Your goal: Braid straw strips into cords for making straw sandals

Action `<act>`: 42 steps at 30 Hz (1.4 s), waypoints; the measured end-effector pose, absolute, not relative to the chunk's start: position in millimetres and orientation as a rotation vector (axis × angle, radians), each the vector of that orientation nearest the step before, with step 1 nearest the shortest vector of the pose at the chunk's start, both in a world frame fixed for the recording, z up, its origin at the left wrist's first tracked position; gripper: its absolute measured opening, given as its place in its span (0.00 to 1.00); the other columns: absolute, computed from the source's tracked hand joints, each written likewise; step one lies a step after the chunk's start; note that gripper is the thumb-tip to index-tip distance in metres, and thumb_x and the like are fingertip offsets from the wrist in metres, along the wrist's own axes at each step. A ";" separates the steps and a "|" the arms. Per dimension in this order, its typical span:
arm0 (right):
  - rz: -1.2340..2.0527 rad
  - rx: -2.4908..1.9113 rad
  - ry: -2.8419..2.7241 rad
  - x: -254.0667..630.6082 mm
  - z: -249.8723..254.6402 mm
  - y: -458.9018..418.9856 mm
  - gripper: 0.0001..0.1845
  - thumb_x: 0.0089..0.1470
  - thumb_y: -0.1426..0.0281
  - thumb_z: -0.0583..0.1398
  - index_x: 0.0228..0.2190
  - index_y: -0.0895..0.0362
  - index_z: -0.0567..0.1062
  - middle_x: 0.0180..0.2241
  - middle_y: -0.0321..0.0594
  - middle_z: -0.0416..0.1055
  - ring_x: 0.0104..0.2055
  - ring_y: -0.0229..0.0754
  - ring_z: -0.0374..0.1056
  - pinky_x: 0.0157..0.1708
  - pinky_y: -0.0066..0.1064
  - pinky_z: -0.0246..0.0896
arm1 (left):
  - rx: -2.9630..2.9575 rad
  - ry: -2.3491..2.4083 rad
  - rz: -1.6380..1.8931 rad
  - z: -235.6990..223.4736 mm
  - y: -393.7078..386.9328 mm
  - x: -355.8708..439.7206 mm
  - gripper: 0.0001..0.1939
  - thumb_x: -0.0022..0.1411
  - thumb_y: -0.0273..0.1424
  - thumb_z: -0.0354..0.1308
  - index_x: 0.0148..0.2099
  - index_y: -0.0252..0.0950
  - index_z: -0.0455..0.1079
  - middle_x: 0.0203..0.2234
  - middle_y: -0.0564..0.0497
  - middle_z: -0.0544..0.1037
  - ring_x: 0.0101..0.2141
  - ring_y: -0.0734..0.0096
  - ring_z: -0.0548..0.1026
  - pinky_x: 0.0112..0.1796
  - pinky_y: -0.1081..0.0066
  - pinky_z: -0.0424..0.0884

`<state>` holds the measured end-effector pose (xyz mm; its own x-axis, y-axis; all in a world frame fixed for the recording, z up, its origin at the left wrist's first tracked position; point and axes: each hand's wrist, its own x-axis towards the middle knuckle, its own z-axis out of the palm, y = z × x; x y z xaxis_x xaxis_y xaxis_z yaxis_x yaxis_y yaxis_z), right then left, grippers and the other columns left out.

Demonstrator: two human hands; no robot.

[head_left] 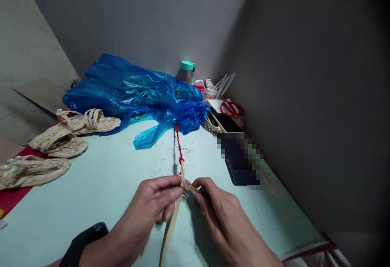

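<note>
A short braid of pale straw strands (pixel 182 169) hangs from a taut, knotted red cord (pixel 178 143) that runs away toward a blue plastic bag. My left hand (pixel 158 198) pinches the lower end of the braid between thumb and fingers. Just to its right, my right hand (pixel 213 206) grips one flat straw strand (pixel 190 188), pulled out sideways. Another long straw strand (pixel 171 226) trails down between the hands to the bottom of the view. A further strand end shows below my left hand.
Woven straw sandals (pixel 57 145) lie at the left on red cloth. The crumpled blue plastic bag (pixel 137 92) spreads across the back, before a green-lidded bottle (pixel 187 72). At the right are red-handled scissors (pixel 231 109), a basket (pixel 210 125) and a dark phone (pixel 240 165) beside the wall.
</note>
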<state>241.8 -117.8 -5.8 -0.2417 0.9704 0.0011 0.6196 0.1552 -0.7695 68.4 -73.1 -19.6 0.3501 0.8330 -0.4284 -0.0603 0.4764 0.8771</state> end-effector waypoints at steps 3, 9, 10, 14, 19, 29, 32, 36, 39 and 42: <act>0.941 -1.548 -1.942 250.1 1.1 -113.7 0.11 0.66 0.66 0.46 0.34 0.53 0.64 0.26 0.33 0.68 0.25 0.36 0.62 0.26 0.26 0.53 | 0.892 1.040 0.704 -18.9 -73.8 69.8 0.20 0.53 0.36 0.65 0.46 0.29 0.73 0.14 0.59 0.63 0.16 0.83 0.50 0.20 0.75 0.42; 0.691 -1.683 -1.882 271.0 15.2 -66.2 0.07 0.64 0.68 0.49 0.37 0.55 0.66 0.27 0.38 0.73 0.28 0.40 0.69 0.29 0.28 0.58 | 0.864 1.021 0.712 -13.8 -74.6 72.6 0.16 0.48 0.34 0.68 0.39 0.30 0.74 0.19 0.57 0.68 0.16 0.87 0.51 0.19 0.76 0.42; 0.577 -1.713 -1.929 272.5 17.4 -57.1 0.07 0.63 0.69 0.50 0.39 0.56 0.66 0.29 0.40 0.74 0.31 0.42 0.70 0.30 0.30 0.59 | 0.862 1.028 0.715 -13.0 -74.8 72.8 0.17 0.48 0.34 0.68 0.39 0.30 0.74 0.19 0.57 0.67 0.16 0.87 0.51 0.18 0.77 0.42; 0.183 -1.701 -2.050 267.1 27.7 -47.9 0.09 0.61 0.75 0.50 0.41 0.61 0.68 0.40 0.51 0.71 0.42 0.48 0.68 0.40 0.37 0.58 | 0.855 1.037 0.725 -12.6 -74.9 73.0 0.17 0.47 0.35 0.69 0.38 0.31 0.73 0.19 0.58 0.67 0.16 0.87 0.51 0.18 0.78 0.42; 0.887 -1.537 -2.015 239.5 23.2 -88.4 0.10 0.65 0.65 0.49 0.37 0.54 0.68 0.34 0.37 0.72 0.35 0.39 0.68 0.33 0.27 0.59 | 0.889 1.009 0.751 -13.8 -74.5 72.9 0.16 0.46 0.35 0.68 0.37 0.32 0.73 0.17 0.59 0.68 0.16 0.84 0.54 0.19 0.78 0.48; 0.897 -1.544 -1.845 227.6 -8.6 -108.7 0.11 0.64 0.68 0.49 0.34 0.56 0.69 0.30 0.36 0.72 0.33 0.40 0.67 0.32 0.28 0.54 | 1.022 1.101 0.794 -14.6 -74.4 77.2 0.17 0.41 0.29 0.67 0.35 0.33 0.67 0.19 0.58 0.69 0.21 0.78 0.64 0.24 0.77 0.58; 0.874 -1.493 -1.840 229.3 -9.1 -109.2 0.12 0.63 0.70 0.49 0.30 0.56 0.69 0.26 0.35 0.69 0.28 0.38 0.64 0.29 0.27 0.52 | 1.033 1.119 0.727 -13.3 -76.4 75.9 0.15 0.43 0.29 0.66 0.34 0.33 0.66 0.19 0.60 0.67 0.17 0.83 0.57 0.19 0.78 0.48; 0.799 -1.474 -1.856 228.3 -12.2 -110.1 0.12 0.62 0.72 0.51 0.26 0.57 0.66 0.22 0.33 0.66 0.24 0.36 0.60 0.25 0.26 0.49 | 0.997 1.109 0.668 -7.4 -81.1 76.1 0.11 0.52 0.34 0.63 0.32 0.33 0.66 0.17 0.61 0.62 0.15 0.86 0.50 0.18 0.76 0.39; 0.739 -1.471 -1.923 230.0 -9.6 -111.9 0.12 0.62 0.72 0.50 0.27 0.57 0.66 0.23 0.33 0.67 0.25 0.35 0.61 0.25 0.25 0.50 | 1.003 1.118 0.701 -6.5 -81.6 78.3 0.12 0.56 0.37 0.60 0.31 0.33 0.67 0.13 0.63 0.57 0.14 0.86 0.46 0.19 0.75 0.37; 0.647 -1.554 -2.050 239.6 2.3 -108.1 0.14 0.64 0.70 0.49 0.29 0.56 0.70 0.26 0.35 0.71 0.26 0.36 0.65 0.26 0.25 0.52 | 1.017 1.158 0.718 -8.0 -79.3 80.9 0.12 0.54 0.37 0.62 0.31 0.32 0.70 0.11 0.63 0.55 0.13 0.86 0.45 0.19 0.74 0.36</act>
